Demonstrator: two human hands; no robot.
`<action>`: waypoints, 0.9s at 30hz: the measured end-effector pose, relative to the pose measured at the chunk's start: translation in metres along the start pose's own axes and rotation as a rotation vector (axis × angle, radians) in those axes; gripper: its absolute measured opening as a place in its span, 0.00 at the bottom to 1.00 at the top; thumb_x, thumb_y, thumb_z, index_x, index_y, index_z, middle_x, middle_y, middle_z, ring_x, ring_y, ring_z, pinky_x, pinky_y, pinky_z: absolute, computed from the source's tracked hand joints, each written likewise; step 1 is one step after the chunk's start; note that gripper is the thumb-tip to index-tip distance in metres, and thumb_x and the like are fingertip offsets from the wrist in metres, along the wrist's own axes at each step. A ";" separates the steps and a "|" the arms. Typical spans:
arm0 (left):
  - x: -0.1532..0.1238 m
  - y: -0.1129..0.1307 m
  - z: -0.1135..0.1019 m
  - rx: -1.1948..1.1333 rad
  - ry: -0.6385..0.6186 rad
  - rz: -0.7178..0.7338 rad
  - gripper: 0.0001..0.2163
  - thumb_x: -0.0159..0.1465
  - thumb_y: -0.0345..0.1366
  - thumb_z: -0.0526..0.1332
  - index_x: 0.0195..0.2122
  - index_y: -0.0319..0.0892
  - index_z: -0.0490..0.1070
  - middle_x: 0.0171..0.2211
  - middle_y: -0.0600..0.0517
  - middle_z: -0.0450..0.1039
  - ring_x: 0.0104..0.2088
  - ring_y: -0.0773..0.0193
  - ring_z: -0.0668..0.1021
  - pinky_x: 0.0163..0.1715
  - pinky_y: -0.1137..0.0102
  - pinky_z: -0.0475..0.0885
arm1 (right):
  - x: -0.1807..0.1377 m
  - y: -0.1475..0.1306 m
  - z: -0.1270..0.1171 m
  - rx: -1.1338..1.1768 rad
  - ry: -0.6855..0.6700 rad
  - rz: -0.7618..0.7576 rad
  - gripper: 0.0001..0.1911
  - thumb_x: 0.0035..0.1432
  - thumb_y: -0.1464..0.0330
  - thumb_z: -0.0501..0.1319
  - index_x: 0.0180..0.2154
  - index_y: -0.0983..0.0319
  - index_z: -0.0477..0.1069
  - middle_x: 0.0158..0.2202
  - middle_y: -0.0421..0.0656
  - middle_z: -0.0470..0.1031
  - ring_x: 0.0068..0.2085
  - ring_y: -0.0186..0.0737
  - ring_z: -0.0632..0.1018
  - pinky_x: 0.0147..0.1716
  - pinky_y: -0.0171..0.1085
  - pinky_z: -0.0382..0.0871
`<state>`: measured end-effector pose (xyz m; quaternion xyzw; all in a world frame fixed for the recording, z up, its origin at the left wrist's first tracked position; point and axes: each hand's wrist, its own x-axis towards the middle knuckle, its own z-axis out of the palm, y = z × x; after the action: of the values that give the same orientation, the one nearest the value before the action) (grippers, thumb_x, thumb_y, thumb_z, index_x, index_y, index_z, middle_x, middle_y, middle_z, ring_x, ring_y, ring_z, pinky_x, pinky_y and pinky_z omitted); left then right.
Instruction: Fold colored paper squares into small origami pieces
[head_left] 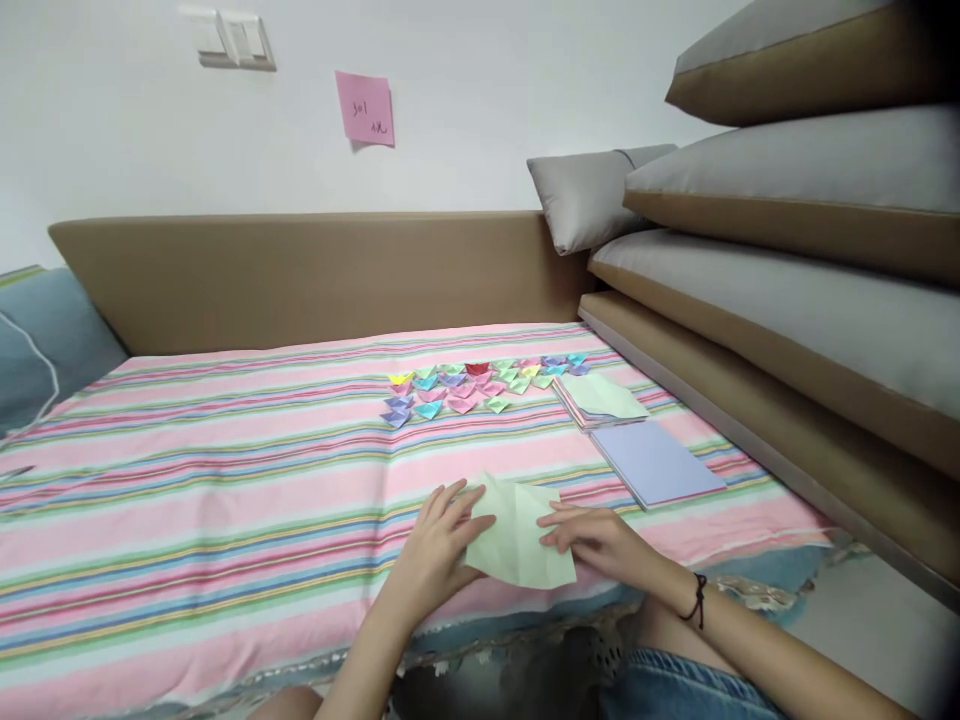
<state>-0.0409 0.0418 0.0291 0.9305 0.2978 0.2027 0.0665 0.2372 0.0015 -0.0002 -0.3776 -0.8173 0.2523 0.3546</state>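
A square sheet of pale green paper (517, 535), marked with a crease down its middle, is held near the front edge of the striped cloth. My left hand (442, 535) grips its left edge, thumb on top and the other fingers at the upper left corner. On the right edge, my right hand (589, 540) pinches the sheet between thumb and fingers. Beyond the sheet lie several small folded paper pieces (461, 400) in many colours, set out in loose rows.
To the right sit a lavender paper stack (660, 465) and a pale green paper stack (604, 397). Large grey and brown cushions (787, 290) are piled along the right side. A brown backrest (322, 280) runs along the wall, where a pink note (365, 108) is stuck.
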 end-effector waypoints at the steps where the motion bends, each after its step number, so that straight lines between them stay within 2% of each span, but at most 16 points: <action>1: -0.002 -0.001 0.003 -0.022 0.002 0.001 0.15 0.57 0.33 0.62 0.47 0.47 0.70 0.56 0.46 0.63 0.58 0.50 0.60 0.54 0.52 0.59 | -0.001 0.001 0.001 0.013 0.007 0.032 0.10 0.60 0.70 0.54 0.34 0.55 0.73 0.37 0.41 0.80 0.47 0.41 0.76 0.53 0.47 0.64; 3: -0.003 -0.003 0.009 -0.085 0.021 -0.007 0.08 0.60 0.31 0.58 0.38 0.46 0.74 0.47 0.48 0.72 0.53 0.54 0.66 0.50 0.56 0.63 | 0.000 0.002 0.002 0.003 0.027 0.084 0.07 0.57 0.68 0.58 0.36 0.56 0.74 0.39 0.43 0.79 0.47 0.43 0.76 0.50 0.46 0.66; 4: -0.002 -0.004 0.011 -0.122 0.026 -0.022 0.07 0.61 0.32 0.56 0.36 0.46 0.74 0.42 0.49 0.74 0.51 0.55 0.68 0.49 0.58 0.63 | 0.001 0.002 0.003 -0.017 0.041 0.105 0.08 0.55 0.66 0.60 0.38 0.57 0.74 0.41 0.45 0.78 0.47 0.45 0.76 0.49 0.46 0.67; 6: -0.001 -0.003 0.014 -0.187 0.050 -0.108 0.08 0.62 0.35 0.55 0.32 0.43 0.74 0.35 0.49 0.75 0.44 0.58 0.72 0.46 0.62 0.64 | 0.004 0.001 0.006 -0.066 0.063 0.138 0.09 0.52 0.64 0.63 0.37 0.57 0.75 0.42 0.46 0.77 0.47 0.47 0.75 0.48 0.47 0.66; 9: 0.003 0.003 0.016 -0.265 0.095 -0.298 0.12 0.63 0.40 0.54 0.26 0.40 0.71 0.26 0.50 0.71 0.32 0.60 0.72 0.37 0.66 0.64 | 0.008 -0.001 0.012 -0.090 0.119 0.230 0.08 0.53 0.62 0.62 0.32 0.58 0.77 0.40 0.46 0.77 0.46 0.48 0.74 0.47 0.47 0.65; 12: 0.005 0.007 0.019 -0.424 0.120 -0.413 0.09 0.60 0.41 0.56 0.34 0.40 0.68 0.25 0.54 0.70 0.27 0.64 0.72 0.30 0.71 0.64 | 0.011 0.000 0.018 -0.035 0.156 0.338 0.13 0.54 0.60 0.59 0.26 0.59 0.76 0.36 0.45 0.77 0.42 0.47 0.74 0.43 0.44 0.67; 14: 0.007 0.008 0.023 -0.532 0.128 -0.492 0.12 0.57 0.40 0.59 0.40 0.40 0.65 0.24 0.56 0.69 0.25 0.65 0.71 0.27 0.73 0.62 | 0.011 0.002 0.020 -0.010 0.170 0.377 0.15 0.54 0.59 0.58 0.22 0.60 0.74 0.34 0.44 0.77 0.39 0.46 0.75 0.39 0.41 0.68; 17: 0.008 0.006 0.031 -0.552 0.154 -0.600 0.12 0.55 0.37 0.60 0.39 0.40 0.64 0.18 0.60 0.62 0.21 0.66 0.68 0.24 0.74 0.59 | 0.012 0.005 0.021 -0.014 0.195 0.404 0.17 0.54 0.59 0.57 0.18 0.60 0.70 0.34 0.44 0.77 0.37 0.46 0.76 0.36 0.40 0.69; 23: 0.011 0.007 0.039 -0.487 0.181 -0.648 0.12 0.57 0.34 0.55 0.43 0.41 0.61 0.18 0.61 0.59 0.22 0.66 0.67 0.25 0.73 0.57 | 0.009 0.007 0.021 -0.059 0.254 0.433 0.17 0.52 0.61 0.57 0.16 0.59 0.67 0.38 0.46 0.76 0.42 0.47 0.74 0.44 0.43 0.65; 27: 0.012 0.013 0.039 -0.459 0.163 -0.688 0.20 0.53 0.33 0.60 0.46 0.42 0.58 0.19 0.62 0.58 0.22 0.66 0.67 0.24 0.74 0.56 | 0.005 0.009 0.022 -0.113 0.302 0.469 0.15 0.48 0.62 0.60 0.14 0.59 0.65 0.39 0.46 0.76 0.44 0.49 0.72 0.46 0.46 0.62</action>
<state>-0.0083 0.0380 0.0010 0.7187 0.5427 0.3027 0.3119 0.2221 0.0078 -0.0182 -0.6088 -0.6585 0.2222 0.3826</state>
